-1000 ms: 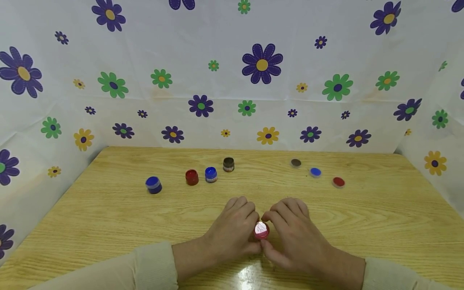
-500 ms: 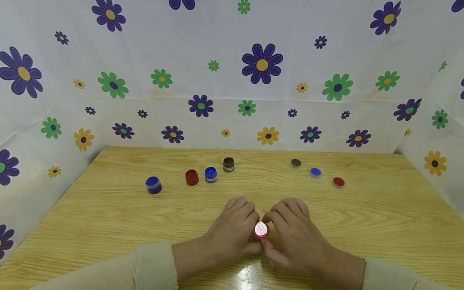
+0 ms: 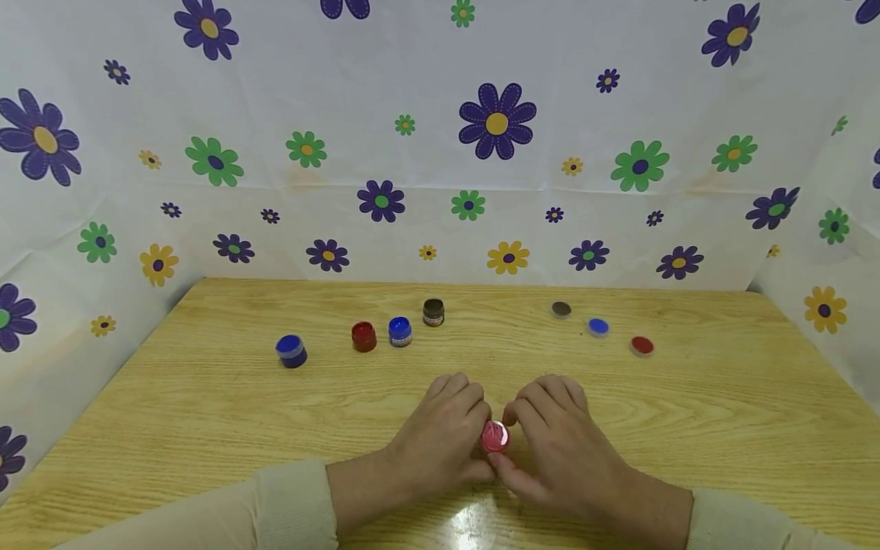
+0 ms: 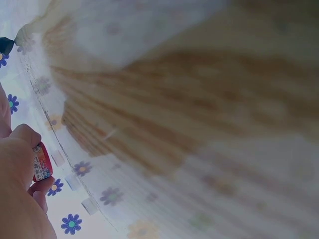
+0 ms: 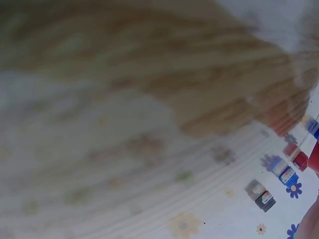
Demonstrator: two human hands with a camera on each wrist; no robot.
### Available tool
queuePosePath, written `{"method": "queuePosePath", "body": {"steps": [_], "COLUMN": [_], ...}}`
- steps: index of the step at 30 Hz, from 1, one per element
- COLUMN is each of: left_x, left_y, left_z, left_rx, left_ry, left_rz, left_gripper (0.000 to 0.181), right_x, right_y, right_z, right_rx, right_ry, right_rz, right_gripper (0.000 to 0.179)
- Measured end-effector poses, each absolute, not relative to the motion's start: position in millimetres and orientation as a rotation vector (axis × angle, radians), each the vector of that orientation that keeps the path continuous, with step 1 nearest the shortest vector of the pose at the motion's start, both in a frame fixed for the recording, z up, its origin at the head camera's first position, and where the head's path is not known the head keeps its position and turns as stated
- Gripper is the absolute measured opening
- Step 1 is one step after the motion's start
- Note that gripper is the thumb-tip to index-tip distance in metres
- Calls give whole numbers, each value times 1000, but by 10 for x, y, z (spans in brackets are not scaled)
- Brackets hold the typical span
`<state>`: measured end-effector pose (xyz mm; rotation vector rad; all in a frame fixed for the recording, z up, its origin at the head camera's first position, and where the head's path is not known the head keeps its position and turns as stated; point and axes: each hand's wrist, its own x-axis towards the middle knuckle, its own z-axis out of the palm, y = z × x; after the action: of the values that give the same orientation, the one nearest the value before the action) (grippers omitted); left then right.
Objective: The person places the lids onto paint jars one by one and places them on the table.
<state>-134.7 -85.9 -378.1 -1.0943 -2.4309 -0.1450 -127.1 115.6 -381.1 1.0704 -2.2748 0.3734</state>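
The pink jar (image 3: 496, 437) sits between the hands, its top facing up and catching a glare, so I cannot tell for sure how tightly its cover sits; whether its base rests on the desk (image 3: 206, 428) is hidden too. The left hand (image 3: 440, 435) curls its fingers and thumb round the near-left side of it, while the right hand (image 3: 564, 443) has thumb and forefinger bent closely about the opposite edge, the thumb touching; how hard the forefinger presses cannot be told. The likeliest trouble would be a slip: if the cover is stiff and the right hand's hold is only at the fingertips, they could skid round the rim. Should the cover give suddenly, the jar could tip, and any paint inside would reach the fingers or the wood. Too loose a hold from the left hand would let the whole jar turn. Beyond the left hand stand a black jar (image 3: 434, 312), a blue jar (image 3: 400, 331) and a red jar (image 3: 363, 336), all looking uncovered, so a careless forward sweep could knock them over; the dark blue jar (image 3: 292, 351) farther left seems covered. Beyond the right hand lie a dark lid (image 3: 561, 309), a blue lid (image 3: 598, 327) and a red lid (image 3: 642, 347), which a sleeve might smear if the arm reached across.
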Motion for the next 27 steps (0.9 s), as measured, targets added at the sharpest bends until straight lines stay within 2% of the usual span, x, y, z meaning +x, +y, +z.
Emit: {"method": "queuePosePath", "body": {"steps": [8, 15, 27], "left_x": [-1344, -1347, -1350], "left_y": [-860, -852, -855], "left_z": [-3777, -3798, -3802], "left_rx": [-1089, -1086, -1086], "left_ry": [-2448, -2419, -2410], "left_rz": [-147, -196, -180], "left_gripper": [44, 38, 37], "right_x": [-1263, -1269, -1270], "right_y": [1154, 1160, 1160], "right_z": [-3794, -3805, -3820], "right_rx": [1069, 1110, 1101], "right_ry": [-2299, -2268, -2260], "right_rz": [380, 393, 379], "right_gripper": [32, 34, 30]}}
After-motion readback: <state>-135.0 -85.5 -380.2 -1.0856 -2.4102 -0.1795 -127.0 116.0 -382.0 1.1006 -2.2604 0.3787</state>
